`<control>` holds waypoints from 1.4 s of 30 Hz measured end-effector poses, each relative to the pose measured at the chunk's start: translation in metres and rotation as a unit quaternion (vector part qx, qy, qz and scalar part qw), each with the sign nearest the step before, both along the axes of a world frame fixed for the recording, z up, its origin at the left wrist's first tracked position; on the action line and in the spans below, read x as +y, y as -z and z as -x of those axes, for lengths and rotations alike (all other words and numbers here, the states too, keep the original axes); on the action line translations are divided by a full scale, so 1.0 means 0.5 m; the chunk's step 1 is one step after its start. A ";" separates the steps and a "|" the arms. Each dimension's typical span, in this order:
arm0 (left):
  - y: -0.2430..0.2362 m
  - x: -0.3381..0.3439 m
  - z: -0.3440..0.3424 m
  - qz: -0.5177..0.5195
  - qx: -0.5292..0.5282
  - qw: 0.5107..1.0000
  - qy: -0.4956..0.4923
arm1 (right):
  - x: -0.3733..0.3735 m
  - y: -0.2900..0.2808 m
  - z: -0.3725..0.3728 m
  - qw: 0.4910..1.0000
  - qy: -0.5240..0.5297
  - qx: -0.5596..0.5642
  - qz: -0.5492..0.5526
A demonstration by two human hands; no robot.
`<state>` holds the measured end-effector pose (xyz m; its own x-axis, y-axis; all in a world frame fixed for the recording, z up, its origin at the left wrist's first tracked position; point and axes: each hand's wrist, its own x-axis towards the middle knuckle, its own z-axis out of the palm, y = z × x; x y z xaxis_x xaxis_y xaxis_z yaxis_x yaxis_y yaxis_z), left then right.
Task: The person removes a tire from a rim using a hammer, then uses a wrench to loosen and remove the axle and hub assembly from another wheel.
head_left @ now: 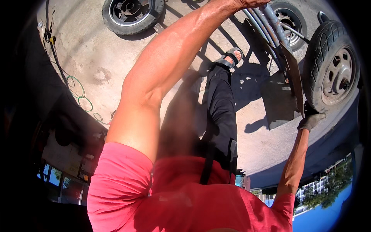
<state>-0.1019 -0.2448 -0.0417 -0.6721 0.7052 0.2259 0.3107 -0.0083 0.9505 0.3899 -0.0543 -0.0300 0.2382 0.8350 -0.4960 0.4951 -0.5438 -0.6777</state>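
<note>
My left hand [251, 3] reaches to the top edge, fingers curled on the upper end of a metal tube frame [278, 27]; its tips are partly cut off. Rusty-edged dark sheet metal [290, 77] is attached to the frame. At the right stands a tired wheel [336, 75] with a dull steel rim, beside the frame. My right hand [311, 120], in a grey glove, is closed at the bottom of that wheel and frame; exactly what it grips is hidden.
Another wheel [131, 13] lies at the top, and one [293, 27] sits behind the frame. Green hose loops [83, 98] and dark cables [54, 50] lie at the left. My sandalled foot [232, 58] is on the sunlit concrete [85, 58].
</note>
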 end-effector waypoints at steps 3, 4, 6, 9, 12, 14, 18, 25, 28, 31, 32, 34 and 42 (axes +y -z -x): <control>0.093 -0.198 -0.036 -0.070 -0.198 0.977 -0.038 | 0.070 0.030 -0.144 0.975 -0.135 -0.168 -0.047; 0.138 -0.285 -0.062 -0.044 -0.241 0.967 -0.073 | 0.065 0.034 -0.145 0.958 -0.122 -0.244 -0.092; 0.254 -0.511 -0.129 0.129 -0.282 0.936 -0.165 | 0.045 0.018 -0.080 0.922 -0.040 -0.359 -0.140; 0.492 -0.876 -0.276 0.262 -0.517 0.740 -0.341 | 0.094 0.007 -0.121 0.867 -0.090 -0.460 -0.169; 0.605 -1.220 -0.432 0.358 -0.570 0.581 -0.458 | 0.067 0.015 -0.079 0.814 -0.229 -0.510 -0.161; 0.651 -1.327 -0.477 0.392 -0.601 0.508 -0.476 | 0.161 -0.027 -0.189 0.911 -0.141 -0.348 -0.172; 0.777 -1.488 -0.554 0.477 -0.552 0.430 -0.533 | 0.222 -0.061 -0.210 0.546 -0.478 -0.667 -0.170; 0.874 -1.497 -0.588 0.508 -0.498 0.418 -0.565 | 0.133 -0.035 -0.123 0.595 -0.445 -0.643 -0.187; 0.910 -1.652 -0.590 0.411 -0.582 0.401 -0.576 | 0.087 -0.008 -0.098 0.681 -0.361 -0.612 -0.178; 0.911 -1.614 -0.588 0.246 -0.641 0.434 -0.583 | 0.035 -0.008 -0.064 0.803 -0.205 -0.532 -0.176; 0.891 -1.598 -0.583 0.160 -0.651 0.459 -0.583 | 0.025 -0.017 -0.060 0.846 -0.158 -0.478 -0.176; 0.831 -1.590 -0.555 0.164 -0.715 0.510 -0.449 | 0.022 -0.010 -0.055 0.951 -0.081 -0.224 -0.198; 0.553 -1.267 -0.462 0.028 -0.778 0.508 -0.369 | 0.011 0.014 -0.045 0.972 -0.079 -0.108 -0.192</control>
